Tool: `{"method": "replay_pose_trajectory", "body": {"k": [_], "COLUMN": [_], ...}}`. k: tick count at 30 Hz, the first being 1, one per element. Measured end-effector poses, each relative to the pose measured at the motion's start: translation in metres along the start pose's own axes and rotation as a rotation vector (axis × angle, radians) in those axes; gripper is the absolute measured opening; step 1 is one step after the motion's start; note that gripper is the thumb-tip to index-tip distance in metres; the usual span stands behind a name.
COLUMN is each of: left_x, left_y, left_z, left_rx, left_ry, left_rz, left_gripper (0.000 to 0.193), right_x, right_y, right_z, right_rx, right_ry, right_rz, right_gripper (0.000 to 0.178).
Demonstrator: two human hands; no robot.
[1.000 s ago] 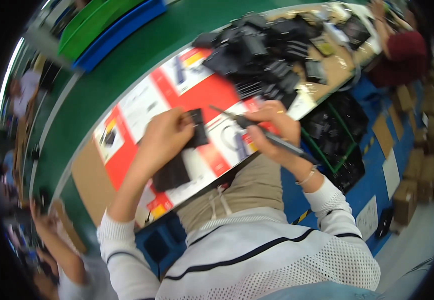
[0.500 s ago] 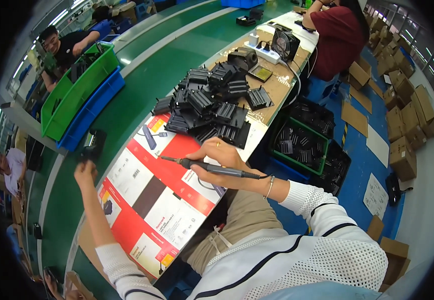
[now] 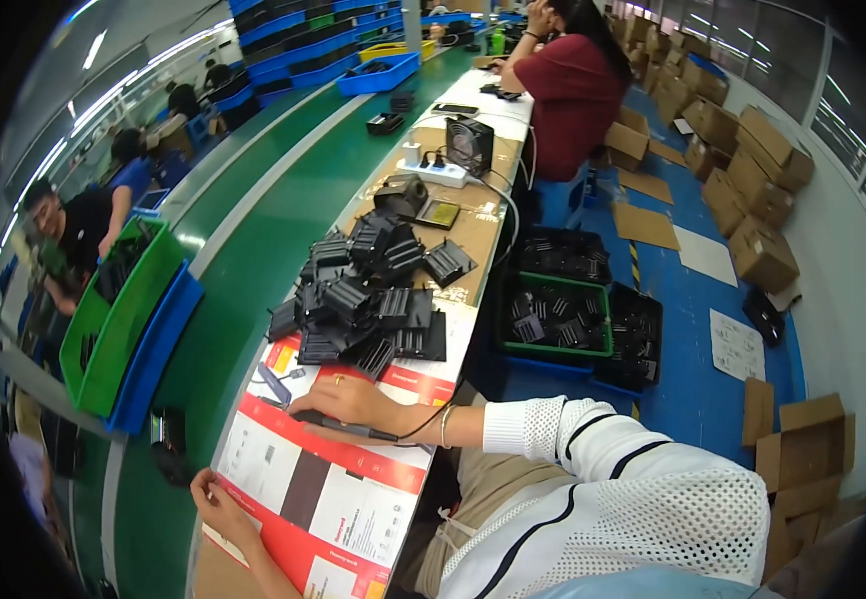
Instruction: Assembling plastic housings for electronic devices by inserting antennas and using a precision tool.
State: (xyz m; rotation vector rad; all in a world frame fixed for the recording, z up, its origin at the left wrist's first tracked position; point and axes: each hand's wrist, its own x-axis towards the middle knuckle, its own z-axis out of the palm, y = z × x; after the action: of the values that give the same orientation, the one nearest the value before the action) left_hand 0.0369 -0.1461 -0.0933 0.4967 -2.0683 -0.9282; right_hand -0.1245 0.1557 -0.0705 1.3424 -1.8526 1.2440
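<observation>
My right hand is closed around a soldering iron, its cable trailing back past my wrist. It hovers low over the printed red and white cardboard sheet on the bench, and the iron's tip is hidden. Close beyond that hand lies a heap of black ribbed plastic housings. Near the sheet's left edge, my left hand is empty, its fingers loosely bent and apart. A dark device lies on the green surface beyond my left hand, not touching it.
Farther up the bench are a soldering-iron stand, a power strip and a small fan. Crates of black parts stand on the floor at right. Across the green surface, a green bin sits beside a person. Another person in red sits ahead.
My left hand has come away from the dark device and back toward the cardboard sheet. My right hand has lowered the soldering iron toward the sheet. The view has swung upward.
</observation>
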Motion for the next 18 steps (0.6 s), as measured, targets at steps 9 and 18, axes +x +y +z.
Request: {"method": "replay_pose_trajectory", "body": {"k": [9,18], "left_x": [-0.001,-0.001], "left_y": [0.006,0.003], "left_z": [0.003,-0.002], "left_rx": [-0.054,-0.093], "left_ry": [-0.037,-0.056], "left_rz": [-0.105,-0.090], "left_gripper": [0.023,0.022], "right_x": [-0.003,-0.001], "right_y": [-0.001,-0.014], "right_z": [-0.003,-0.013], "right_rx": [-0.153,-0.130], "right_ry": [-0.014,-0.087], "right_rz": [-0.092,-0.084], "right_gripper": [0.031,0.040]}}
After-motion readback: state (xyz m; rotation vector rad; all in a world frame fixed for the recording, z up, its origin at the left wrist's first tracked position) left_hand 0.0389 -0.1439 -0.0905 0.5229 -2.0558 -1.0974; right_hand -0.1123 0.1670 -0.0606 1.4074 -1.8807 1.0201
